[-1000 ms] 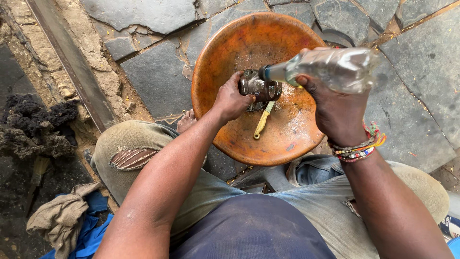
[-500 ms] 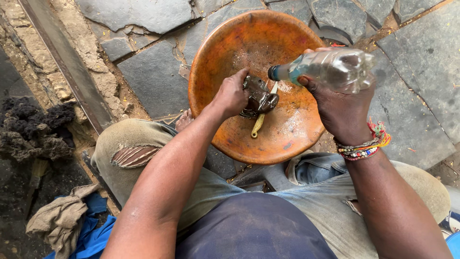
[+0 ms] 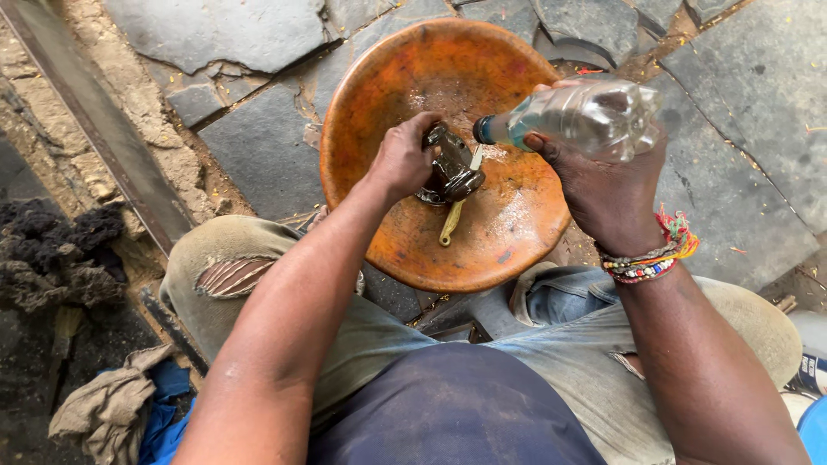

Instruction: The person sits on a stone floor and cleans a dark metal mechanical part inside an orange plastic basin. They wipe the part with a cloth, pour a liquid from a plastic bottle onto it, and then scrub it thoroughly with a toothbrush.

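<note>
2 bare hands are seen over 1 rusty orange metal basin (image 3: 517,250), which rests on the stone-slab ground (image 3: 258,155) in the upper middle of the frame. The left hand (image 3: 401,159) is closed around 1 dark, greasy metal part (image 3: 455,168), held just above the wet basin floor near the frame's centre. The right hand (image 3: 603,189) is wrapped tightly about 1 clear plastic bottle (image 3: 586,112), which is laid almost level, its long axis running from upper right to centre, the blue neck pointed left at the metal part. The bottle mouth is placed just beside the part, to its right and slightly above; the left hand is the nearer to the part, the right being kept apart from it by the bottle's length. 1 small brush with a yellow handle (image 3: 452,220) is lying in the basin under the part, its handle pointed to the lower left. 1 bunch of coloured bead bracelets (image 3: 646,258) is worn on the right wrist. 1 crumpled rag (image 3: 108,409) is seen at the lower left.
</note>
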